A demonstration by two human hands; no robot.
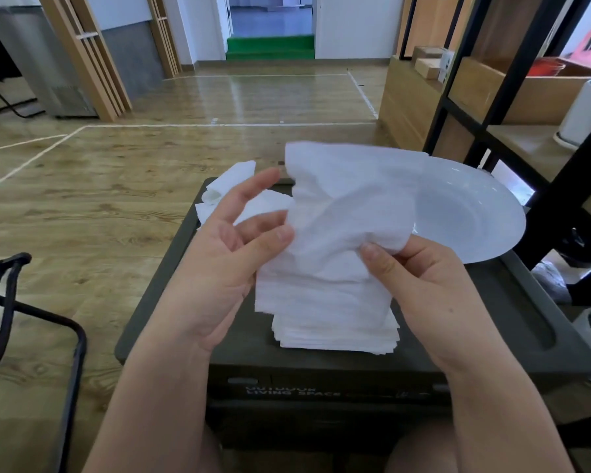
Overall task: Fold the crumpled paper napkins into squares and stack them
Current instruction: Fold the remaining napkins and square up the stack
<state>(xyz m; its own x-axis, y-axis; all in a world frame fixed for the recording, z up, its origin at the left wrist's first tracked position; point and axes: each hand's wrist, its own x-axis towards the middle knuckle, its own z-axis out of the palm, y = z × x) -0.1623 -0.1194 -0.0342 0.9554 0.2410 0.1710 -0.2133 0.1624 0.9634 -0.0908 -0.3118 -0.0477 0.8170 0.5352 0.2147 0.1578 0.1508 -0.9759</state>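
— What have you got in your hands?

— A crumpled napkin (348,206), held up in the air over the box lid (485,302). My right hand (420,278) pinches its lower edge between thumb and curled fingers. My left hand (232,240) is mostly spread, palm up; the thumb and a fingertip or two meet the napkin's left edge, though I cannot tell how firmly they grip it.

— And the folded ones?

— The stack of folded napkins (331,319) sits on the lid right below the one I hold, toward six o'clock from it, between my wrists. Its edges are a little uneven.

— Any more crumpled ones waiting?

— Yes, loose crumpled napkins (232,179) lie at the far left corner of the lid, about ten o'clock from the stack, partly hidden behind my left fingers.

— What else is on the lid?

— A white plate (475,213), at roughly two o'clock from the stack, hanging over the lid's right side. The raised napkin covers its left part. A black chair frame (31,319) stands on the floor off at nine o'clock.
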